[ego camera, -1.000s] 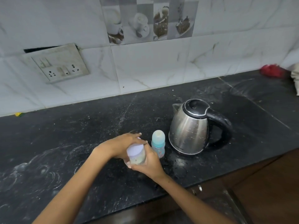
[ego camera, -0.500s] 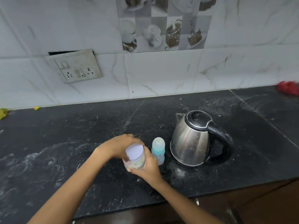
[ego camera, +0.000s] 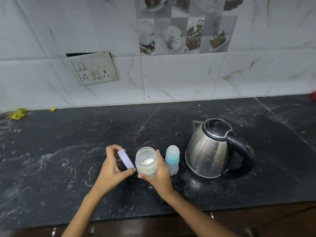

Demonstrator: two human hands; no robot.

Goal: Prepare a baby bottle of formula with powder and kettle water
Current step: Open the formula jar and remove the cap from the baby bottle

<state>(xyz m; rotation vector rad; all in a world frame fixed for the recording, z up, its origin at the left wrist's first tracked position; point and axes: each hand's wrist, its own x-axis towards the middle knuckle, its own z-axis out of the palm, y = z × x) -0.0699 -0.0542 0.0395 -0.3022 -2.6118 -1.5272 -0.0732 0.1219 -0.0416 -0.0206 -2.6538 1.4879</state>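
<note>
A clear jar (ego camera: 146, 161) with white powder in it stands on the black counter (ego camera: 68, 151), its mouth uncovered. My right hand (ego camera: 159, 173) grips the jar's right side. My left hand (ego camera: 112, 165) pinches the jar's pale lilac lid (ego camera: 126, 159), tilted on edge just left of the jar. A small baby bottle (ego camera: 172, 159) with a blue collar and a clear cap stands right of the jar. Further right sits a steel kettle (ego camera: 207, 147) with a black lid and handle, its lid down.
A tiled wall with a socket plate (ego camera: 93, 70) rises behind the counter. Yellow scraps (ego camera: 17, 114) lie at the far left by the wall, something red (ego camera: 313, 96) at the far right. White powder dusts the counter. The counter's front edge with drawer handles (ego camera: 212, 215) is below my arms.
My left hand has lifted the lid off the jar and moved it to the left, leaving the powder exposed. The camera has tilted up, showing more wall.
</note>
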